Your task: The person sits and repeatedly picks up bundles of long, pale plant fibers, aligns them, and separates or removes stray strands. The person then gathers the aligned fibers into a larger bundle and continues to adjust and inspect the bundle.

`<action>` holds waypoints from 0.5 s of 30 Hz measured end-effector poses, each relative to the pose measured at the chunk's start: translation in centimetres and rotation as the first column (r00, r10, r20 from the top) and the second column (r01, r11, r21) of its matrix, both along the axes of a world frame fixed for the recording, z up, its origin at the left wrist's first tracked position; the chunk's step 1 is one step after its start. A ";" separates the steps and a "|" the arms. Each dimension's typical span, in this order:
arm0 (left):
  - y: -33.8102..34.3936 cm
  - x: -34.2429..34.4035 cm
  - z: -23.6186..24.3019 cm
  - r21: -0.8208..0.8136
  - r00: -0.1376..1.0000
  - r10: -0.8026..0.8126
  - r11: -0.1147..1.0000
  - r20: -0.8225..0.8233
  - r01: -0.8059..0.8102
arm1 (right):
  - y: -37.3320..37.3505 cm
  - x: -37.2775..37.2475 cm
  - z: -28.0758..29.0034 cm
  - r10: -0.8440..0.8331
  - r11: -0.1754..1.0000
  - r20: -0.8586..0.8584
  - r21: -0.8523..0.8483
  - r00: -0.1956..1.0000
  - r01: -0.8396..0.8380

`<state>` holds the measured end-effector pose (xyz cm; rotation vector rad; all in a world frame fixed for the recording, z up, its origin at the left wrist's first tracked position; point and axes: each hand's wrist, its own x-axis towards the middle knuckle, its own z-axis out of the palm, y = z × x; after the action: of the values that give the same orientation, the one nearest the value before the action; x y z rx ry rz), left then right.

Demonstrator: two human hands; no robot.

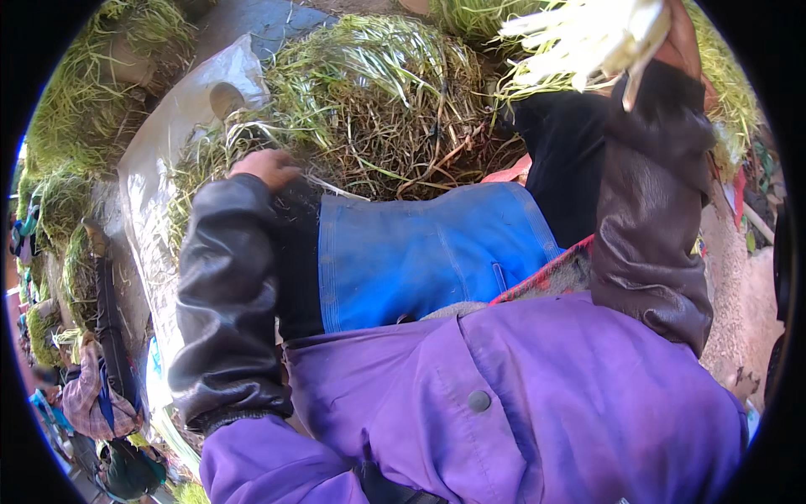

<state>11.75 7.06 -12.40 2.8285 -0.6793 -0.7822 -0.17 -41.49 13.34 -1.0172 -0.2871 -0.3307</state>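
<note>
My right hand (683, 40) is raised at the upper right, closed around a bunch of spring onions (592, 38). Their white stalks point left and are washed out by bright light. My left hand (267, 168) is low over my left knee, beside a large heap of spring onions (386, 101) with green leaves and brown, dry roots and stems. Its fingers are partly hidden and blurred, so I cannot make out a grip. A thin pale stalk (336, 188) lies just right of it, at the edge of the blue cloth (420, 244) over my lap.
A whitish plastic sheet (151, 181) runs along the left of the heap. More green heaps (75, 109) stand at the far left. Another person (99, 395) sits at the lower left, one leg stretched out. Pale ground (739, 294) shows at the right.
</note>
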 end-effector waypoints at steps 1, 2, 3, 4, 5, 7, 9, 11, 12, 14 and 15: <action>1.0 2.0 -0.7 -0.133 0.997 -0.004 0.991 -0.072 -0.006 | -0.3 0.0 -0.2 -0.063 0.996 -0.008 -0.056 0.998 0.063; 2.2 3.7 -1.6 -0.145 0.999 0.010 0.989 -0.053 -0.017 | -0.6 -0.1 -0.7 -0.125 0.986 -0.018 -0.112 0.992 0.122; 3.2 5.3 -2.3 -0.135 0.996 0.029 0.990 -0.086 -0.040 | -0.7 0.0 -1.2 -0.184 0.969 -0.027 -0.174 0.982 0.177; 4.3 6.2 -3.0 -0.208 0.991 0.065 0.974 -0.118 -0.088 | -0.7 0.0 -1.8 -0.196 0.964 -0.043 -0.190 0.980 0.185; 5.0 7.2 -3.2 -0.077 0.988 0.120 0.989 -0.098 -0.127 | -0.5 0.1 -2.5 -0.204 0.961 -0.053 -0.202 0.978 0.190; 5.9 7.5 -2.8 0.082 0.993 0.069 0.994 0.100 -0.078 | 0.1 0.3 -4.0 -0.291 0.952 -0.114 -0.134 0.950 0.276; 3.8 7.8 -1.4 0.432 0.974 -0.060 0.901 0.219 -0.041 | 0.6 0.6 -5.5 -0.341 0.935 -0.123 -0.153 0.932 0.321; -0.5 7.5 0.1 0.212 0.930 -0.165 0.972 0.327 0.098 | 0.7 1.1 -6.7 -0.348 0.911 -0.079 -0.264 0.934 0.317; -3.9 7.0 0.2 0.064 0.964 -0.185 0.982 0.191 0.176 | 0.6 1.5 -7.1 -0.350 0.903 -0.060 -0.288 0.935 0.320; -11.2 4.6 -0.6 -0.284 0.975 -0.220 0.937 -0.028 0.203 | -0.1 2.1 -7.7 -0.351 0.885 -0.014 -0.332 0.936 0.327; -14.8 3.1 -1.3 -0.332 0.964 -0.265 0.912 -0.028 0.241 | -0.7 2.1 -7.9 -0.296 0.764 0.295 -0.498 0.909 0.410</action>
<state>14.83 -7.69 -13.75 2.4316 -1.0709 -0.7249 1.89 -42.14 5.47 -1.6270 -0.3826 -0.7300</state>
